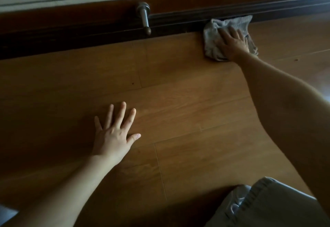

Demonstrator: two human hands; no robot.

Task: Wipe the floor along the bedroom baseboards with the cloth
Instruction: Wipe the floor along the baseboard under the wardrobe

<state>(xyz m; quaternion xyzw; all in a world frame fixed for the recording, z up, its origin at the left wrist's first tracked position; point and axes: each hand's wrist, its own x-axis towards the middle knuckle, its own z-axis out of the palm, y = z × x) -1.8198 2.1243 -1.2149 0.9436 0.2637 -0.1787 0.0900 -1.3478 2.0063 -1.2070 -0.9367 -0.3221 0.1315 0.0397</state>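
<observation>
Currently right hand [233, 45] flat, fingers spread, pressing a crumpled grey terry cloth [226, 39] at 1 o'clock, its far edge touching the dark grooved baseboard [89, 30]. Left hand [114, 133] splayed flat on smooth wood-plank floor [178, 101]. Metal doorstop [144, 16] at 12, well apart from the cloth; bare planks between.

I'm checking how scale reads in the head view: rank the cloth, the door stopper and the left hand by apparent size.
1. left hand, though it is nearest the camera
2. cloth, partly under the right hand
3. door stopper
</observation>
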